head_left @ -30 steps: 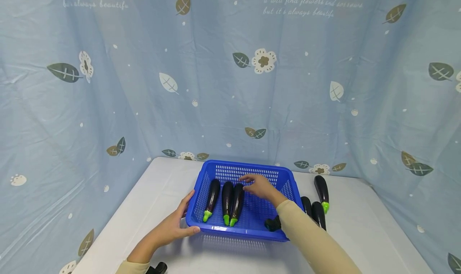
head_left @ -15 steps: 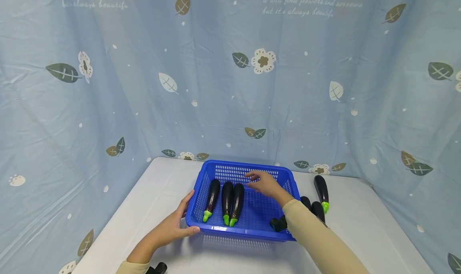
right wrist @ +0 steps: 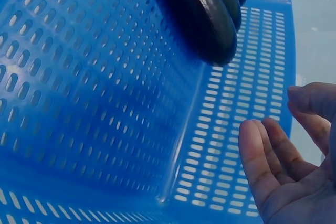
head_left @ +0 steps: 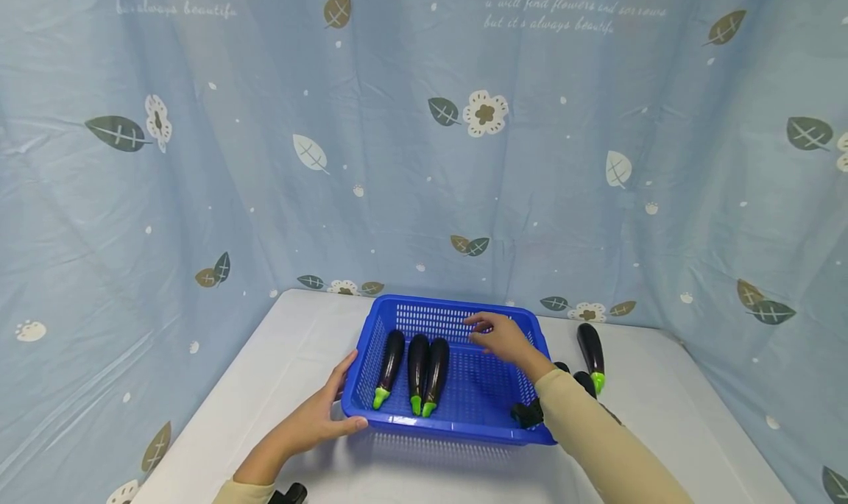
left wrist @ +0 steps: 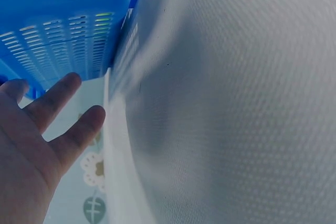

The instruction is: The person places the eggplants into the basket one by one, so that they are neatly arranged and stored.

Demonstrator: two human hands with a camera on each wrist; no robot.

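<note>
Three dark eggplants (head_left: 419, 371) with green stems lie side by side in the left half of a blue perforated plastic basket (head_left: 457, 432). My left hand (head_left: 318, 416) rests at the basket's left front corner, thumb by the front rim and fingers along the left side. In the left wrist view those fingers (left wrist: 79, 135) are extended and spread beside the basket wall. Over the basket's right part hovers my right hand (head_left: 502, 338), relaxed and holding nothing. The right wrist view shows its fingers (right wrist: 283, 150) apart from the eggplants' rounded ends (right wrist: 215, 45).
On the white table (head_left: 669, 408), right of the basket, lies another eggplant (head_left: 591, 349). More eggplants (head_left: 585, 382) beside the basket are partly hidden by the right sleeve (head_left: 596, 438). A blue patterned curtain (head_left: 424, 195) surrounds the table's back and sides.
My right hand has moved right, away from the rightmost eggplant in the basket, staying over the basket. The left hand, the basket and the three eggplants have not moved.
</note>
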